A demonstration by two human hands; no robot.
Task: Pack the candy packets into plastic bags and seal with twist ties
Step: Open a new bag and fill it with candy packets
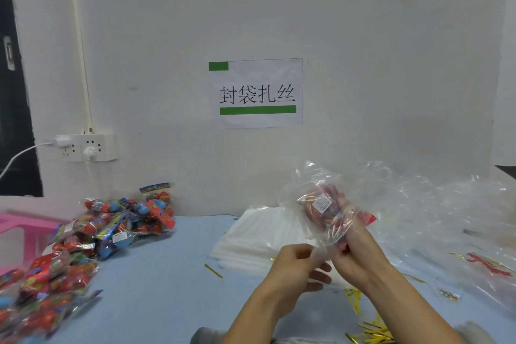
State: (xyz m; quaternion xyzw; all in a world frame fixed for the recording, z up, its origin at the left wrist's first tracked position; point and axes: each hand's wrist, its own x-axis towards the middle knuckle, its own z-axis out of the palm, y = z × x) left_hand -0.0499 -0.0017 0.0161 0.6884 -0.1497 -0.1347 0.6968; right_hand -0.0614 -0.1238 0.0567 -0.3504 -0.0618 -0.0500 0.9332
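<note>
I hold a clear plastic bag (315,190) up in front of me with a red candy packet (324,207) inside it. My right hand (356,254) grips the lower part of the bag with the packet. My left hand (296,262) pinches the bag's plastic close beside the right hand. A heap of red and blue candy packets (83,237) lies on the blue table at the left. Gold twist ties (371,332) lie scattered near the front edge, and a single one (213,271) lies in the middle.
A stack of flat clear bags (251,234) lies on the table behind my hands. Crumpled plastic and filled bags (460,218) pile up at the right. A pink stool (19,229) stands at the far left. A wall with a paper sign and a power socket (89,146) is right behind the table.
</note>
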